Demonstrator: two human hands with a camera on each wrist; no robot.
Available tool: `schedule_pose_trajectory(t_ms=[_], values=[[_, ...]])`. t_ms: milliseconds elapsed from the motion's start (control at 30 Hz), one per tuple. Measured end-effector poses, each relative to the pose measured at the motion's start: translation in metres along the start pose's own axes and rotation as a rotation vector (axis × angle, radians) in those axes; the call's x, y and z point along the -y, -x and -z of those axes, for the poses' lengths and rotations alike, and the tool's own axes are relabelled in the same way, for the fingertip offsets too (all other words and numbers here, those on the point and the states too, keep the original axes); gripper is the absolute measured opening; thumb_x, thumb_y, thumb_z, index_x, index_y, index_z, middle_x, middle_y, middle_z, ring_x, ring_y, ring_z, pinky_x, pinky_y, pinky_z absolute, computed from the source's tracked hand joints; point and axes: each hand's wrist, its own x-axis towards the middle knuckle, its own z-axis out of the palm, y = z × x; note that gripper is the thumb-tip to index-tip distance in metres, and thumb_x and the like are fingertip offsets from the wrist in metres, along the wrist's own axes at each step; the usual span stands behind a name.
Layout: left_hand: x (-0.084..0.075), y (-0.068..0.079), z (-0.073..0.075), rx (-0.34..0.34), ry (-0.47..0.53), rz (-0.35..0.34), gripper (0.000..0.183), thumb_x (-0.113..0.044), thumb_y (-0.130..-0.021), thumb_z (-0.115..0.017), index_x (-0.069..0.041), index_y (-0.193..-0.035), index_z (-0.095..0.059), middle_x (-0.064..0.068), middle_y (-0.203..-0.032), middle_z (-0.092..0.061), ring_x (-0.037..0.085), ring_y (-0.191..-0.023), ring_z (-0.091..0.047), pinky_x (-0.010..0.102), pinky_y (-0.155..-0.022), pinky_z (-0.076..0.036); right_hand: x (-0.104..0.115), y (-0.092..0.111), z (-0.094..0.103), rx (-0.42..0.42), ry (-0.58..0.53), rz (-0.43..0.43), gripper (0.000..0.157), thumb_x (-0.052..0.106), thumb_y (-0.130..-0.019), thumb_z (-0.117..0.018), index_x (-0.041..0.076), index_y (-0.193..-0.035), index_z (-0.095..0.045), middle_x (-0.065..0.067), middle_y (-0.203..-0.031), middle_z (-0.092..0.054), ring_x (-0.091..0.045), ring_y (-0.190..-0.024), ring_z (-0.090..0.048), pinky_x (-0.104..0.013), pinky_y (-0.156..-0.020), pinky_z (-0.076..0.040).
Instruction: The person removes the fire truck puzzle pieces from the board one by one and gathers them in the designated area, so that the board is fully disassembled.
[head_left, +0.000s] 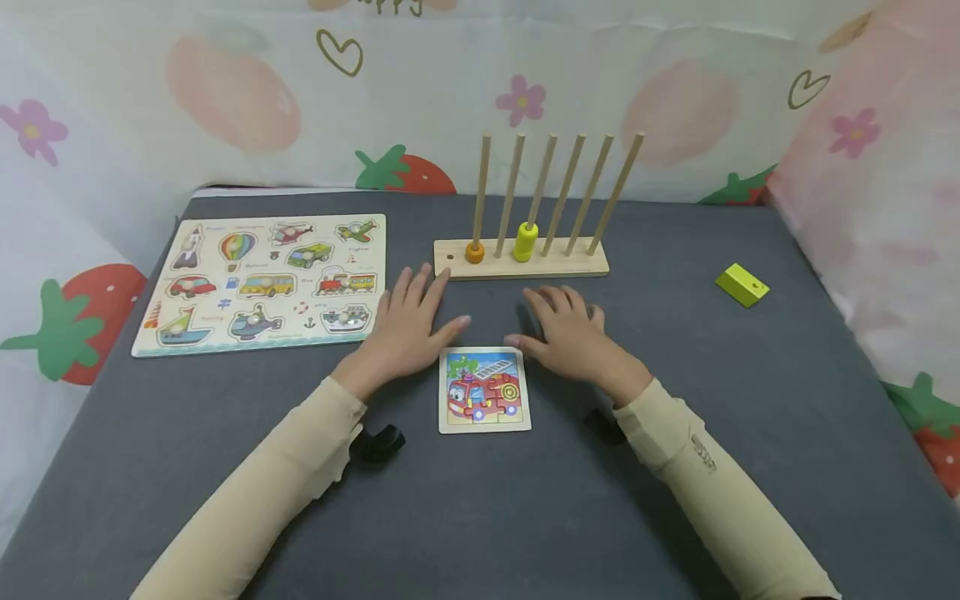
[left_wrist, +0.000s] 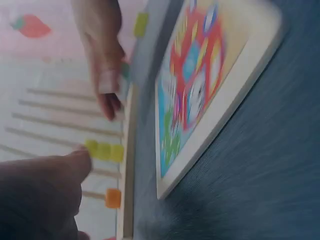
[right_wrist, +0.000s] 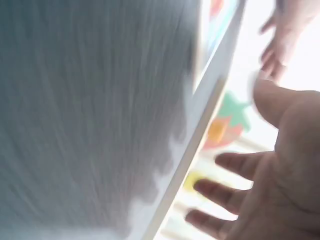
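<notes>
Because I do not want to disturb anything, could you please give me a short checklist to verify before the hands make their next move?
1. Left hand holds nothing: ok.
2. Right hand holds nothing: ok.
3. Small fire-truck puzzle lies picture side up: ok.
4. Right hand is apart from that puzzle: cannot tell.
5. Peg rack stands upright: ok.
6. Yellow block lies away from both hands: ok.

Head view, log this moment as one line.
left hand: empty; right hand: empty; fire-truck puzzle: flat on table; peg rack: beyond it
</notes>
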Motion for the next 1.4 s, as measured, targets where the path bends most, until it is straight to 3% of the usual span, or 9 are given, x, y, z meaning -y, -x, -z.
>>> schedule_pose_trajectory(t_ms=[100, 167, 267, 367, 533, 733, 1000, 1300, 1400], values=[[-0.002, 0.028, -0.007, 0.003, 0.084, -0.124, 0.080, -0.050, -0.094, -0.052, -0.011, -0.154, -0.016, 0.020, -0.158, -0.015, 0.041, -0.146, -0.007, 0.059, -0.113, -0.014, 0.008, 0.019, -0.006, -0.040, -0.066, 0.121, 0.069, 0.047, -0.088, -0.065, 0.010, -0.142, -0.044, -0.016, -0.138, -0.043, -0.037, -0.126, -0.037, -0.057, -0.096, -0.036], [-0.002, 0.046, -0.017, 0.011, 0.131, -0.199, 0.083, -0.048, -0.091, -0.058, -0.011, -0.154, -0.018, 0.020, -0.156, -0.020, 0.041, -0.145, -0.011, 0.059, -0.112, -0.018, 0.013, 0.028, -0.011, -0.056, -0.094, 0.184, 0.059, 0.037, -0.085, -0.072, 0.007, -0.131, -0.053, -0.016, -0.125, -0.050, -0.034, -0.112, -0.045, -0.049, -0.088, -0.042], [-0.002, 0.063, -0.034, 0.018, 0.150, -0.265, 0.090, -0.050, -0.087, -0.064, -0.015, -0.154, -0.017, 0.017, -0.156, -0.022, 0.038, -0.145, -0.014, 0.061, -0.111, -0.017, 0.018, 0.033, -0.017, -0.063, -0.118, 0.227, 0.049, 0.031, -0.083, -0.076, 0.006, -0.121, -0.059, -0.013, -0.112, -0.054, -0.029, -0.101, -0.047, -0.041, -0.081, -0.044], [-0.001, 0.070, -0.049, -0.008, 0.088, -0.301, 0.093, -0.057, -0.084, -0.064, -0.019, -0.154, -0.018, 0.013, -0.155, -0.024, 0.035, -0.145, -0.017, 0.062, -0.111, -0.014, 0.021, 0.033, -0.022, -0.061, -0.124, 0.225, 0.044, 0.031, -0.082, -0.076, 0.009, -0.118, -0.061, -0.011, -0.108, -0.053, -0.026, -0.096, -0.046, -0.039, -0.077, -0.041], [0.002, 0.075, -0.060, -0.077, -0.019, -0.305, 0.094, -0.068, -0.080, -0.061, -0.019, -0.153, -0.026, 0.010, -0.154, -0.030, 0.031, -0.143, -0.022, 0.060, -0.109, -0.017, 0.022, 0.033, -0.025, -0.040, -0.150, 0.212, 0.042, 0.031, -0.083, -0.076, 0.010, -0.117, -0.062, -0.010, -0.108, -0.053, -0.025, -0.093, -0.044, -0.037, -0.075, -0.039], [0.003, 0.072, -0.061, -0.125, -0.061, -0.290, 0.095, -0.073, -0.078, -0.058, -0.016, -0.150, -0.033, 0.008, -0.149, -0.036, 0.028, -0.140, -0.029, 0.057, -0.107, -0.023, 0.024, 0.033, -0.028, -0.069, -0.192, 0.197, 0.038, 0.027, -0.083, -0.075, 0.009, -0.115, -0.062, -0.011, -0.107, -0.054, -0.025, -0.092, -0.042, -0.034, -0.073, -0.038], [0.003, 0.064, -0.060, -0.135, -0.087, -0.286, 0.089, -0.076, -0.077, -0.055, -0.026, -0.148, -0.036, 0.007, -0.145, -0.038, 0.026, -0.133, -0.036, 0.056, -0.102, -0.027, 0.027, 0.028, -0.030, -0.133, -0.224, 0.163, 0.022, 0.019, -0.089, -0.070, 0.008, -0.107, -0.063, -0.012, -0.102, -0.054, -0.025, -0.087, -0.042, -0.034, -0.071, -0.035], [0.004, 0.061, -0.060, -0.129, -0.097, -0.286, 0.086, -0.075, -0.077, -0.056, -0.023, -0.145, -0.043, 0.007, -0.147, -0.037, 0.027, -0.135, -0.033, 0.056, -0.103, -0.026, 0.029, 0.023, -0.033, -0.149, -0.249, 0.162, 0.010, 0.018, -0.091, -0.067, 0.010, -0.093, -0.061, -0.010, -0.098, -0.051, -0.024, -0.087, -0.040, -0.034, -0.072, -0.033], [0.005, 0.061, -0.060, -0.134, -0.101, -0.291, 0.086, -0.075, -0.078, -0.056, -0.023, -0.145, -0.043, 0.007, -0.147, -0.036, 0.026, -0.136, -0.032, 0.056, -0.103, -0.026, 0.030, 0.022, -0.034, -0.159, -0.260, 0.167, 0.011, 0.017, -0.090, -0.068, 0.008, -0.095, -0.062, -0.011, -0.100, -0.051, -0.026, -0.089, -0.042, -0.035, -0.074, -0.035]])
